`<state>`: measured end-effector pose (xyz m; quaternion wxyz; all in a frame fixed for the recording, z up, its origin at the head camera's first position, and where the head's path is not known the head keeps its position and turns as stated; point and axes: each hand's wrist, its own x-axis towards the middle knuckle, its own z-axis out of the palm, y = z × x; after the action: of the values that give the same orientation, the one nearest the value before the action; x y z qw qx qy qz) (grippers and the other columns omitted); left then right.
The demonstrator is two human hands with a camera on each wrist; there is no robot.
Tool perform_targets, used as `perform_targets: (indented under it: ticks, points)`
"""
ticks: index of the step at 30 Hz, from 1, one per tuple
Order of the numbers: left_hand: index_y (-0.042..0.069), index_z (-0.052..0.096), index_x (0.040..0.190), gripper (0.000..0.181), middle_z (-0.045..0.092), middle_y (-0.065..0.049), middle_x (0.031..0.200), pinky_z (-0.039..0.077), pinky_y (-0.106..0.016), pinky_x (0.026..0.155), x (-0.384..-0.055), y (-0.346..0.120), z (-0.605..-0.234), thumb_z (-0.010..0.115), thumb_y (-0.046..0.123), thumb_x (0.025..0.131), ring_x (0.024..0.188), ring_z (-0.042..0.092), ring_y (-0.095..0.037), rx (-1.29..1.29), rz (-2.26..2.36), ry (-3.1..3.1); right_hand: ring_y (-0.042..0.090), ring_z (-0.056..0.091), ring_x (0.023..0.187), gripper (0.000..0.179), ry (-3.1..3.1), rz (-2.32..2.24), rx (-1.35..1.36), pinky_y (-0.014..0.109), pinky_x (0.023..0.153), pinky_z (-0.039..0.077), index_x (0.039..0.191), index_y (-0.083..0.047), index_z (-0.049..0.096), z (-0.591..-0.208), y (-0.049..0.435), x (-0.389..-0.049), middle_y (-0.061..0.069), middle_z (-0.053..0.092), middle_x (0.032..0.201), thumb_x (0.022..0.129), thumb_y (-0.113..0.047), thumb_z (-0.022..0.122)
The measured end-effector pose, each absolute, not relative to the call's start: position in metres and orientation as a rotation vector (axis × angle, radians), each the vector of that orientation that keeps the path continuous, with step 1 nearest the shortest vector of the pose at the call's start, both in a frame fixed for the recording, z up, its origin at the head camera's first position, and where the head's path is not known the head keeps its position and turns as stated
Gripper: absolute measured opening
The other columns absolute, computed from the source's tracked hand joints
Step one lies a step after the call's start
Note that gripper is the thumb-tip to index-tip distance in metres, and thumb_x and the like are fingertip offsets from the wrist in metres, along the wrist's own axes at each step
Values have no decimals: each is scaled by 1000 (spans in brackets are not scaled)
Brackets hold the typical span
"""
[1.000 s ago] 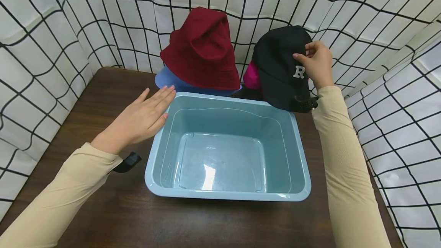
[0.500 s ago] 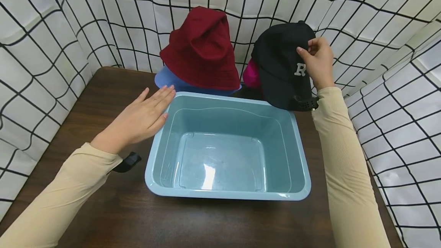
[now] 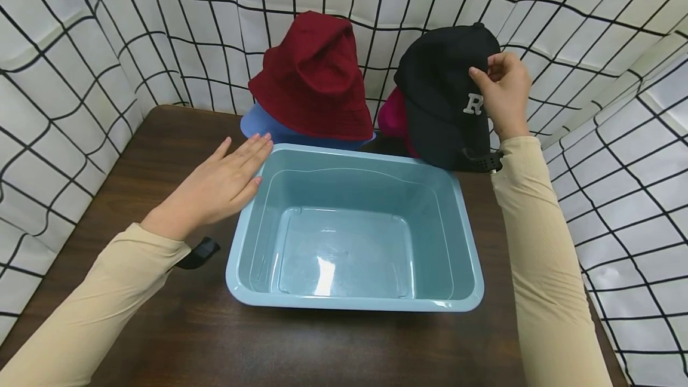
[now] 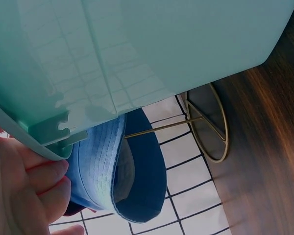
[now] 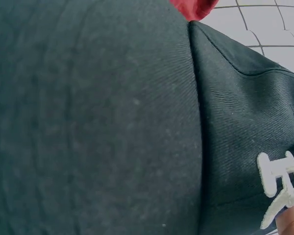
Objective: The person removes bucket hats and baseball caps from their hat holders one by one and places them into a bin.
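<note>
– Right hand is where the action is lol. Thumb and fingers curled in, clamped on a black fabric baseball cap right by its raised white letter R.

– Where's the cap at, exactly?

– Back right corner of a glossy light-blue plastic basin. Its low edge overlaps the rim in the head view, but I can't tell if they touch. Some rounded bright pink thing peeks out beside it, mostly hidden, so no clue whether the cap sits on that.

– And the left hand?

– Fingers straight, laid flat at the basin's back left corner, gripping nothing. Near it, a dark red fabric bucket hat is stacked over a blue stitched fabric hat, and the left wrist cam shows a thin brass-coloured wire stand running into that blue one.

– So what step would you call this?

– My read: getting the cap up off its spot. Next move calls for a firm pinch and a mostly upward lift imo, so it clears the pink thing without dragging it along or knocking the basin. Left hand seems well placed to steady that.
</note>
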<state>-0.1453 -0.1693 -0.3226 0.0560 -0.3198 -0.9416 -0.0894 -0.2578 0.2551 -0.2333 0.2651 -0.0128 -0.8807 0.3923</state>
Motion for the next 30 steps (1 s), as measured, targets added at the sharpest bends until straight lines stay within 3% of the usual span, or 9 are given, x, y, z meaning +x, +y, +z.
perform_targets:
  ticks: [18,30]
  points:
    - [-3,26,146,59,23,-17,153,11,-55,112,-145,-169,-323,41,25,96,142,17,-31,-971,-278,-2864,0,47,77,10,-2306,1060,47,18,69,35,91,-11,57,-225,259,-250,-11,49,83,88,-15,66]
    - [-3,26,146,59,23,-17,153,10,-54,112,-146,-170,-322,41,25,97,142,17,-30,-971,-284,-2861,0,47,76,19,-2277,1060,71,19,69,35,86,-22,48,-224,259,-250,-11,48,84,89,-15,65]
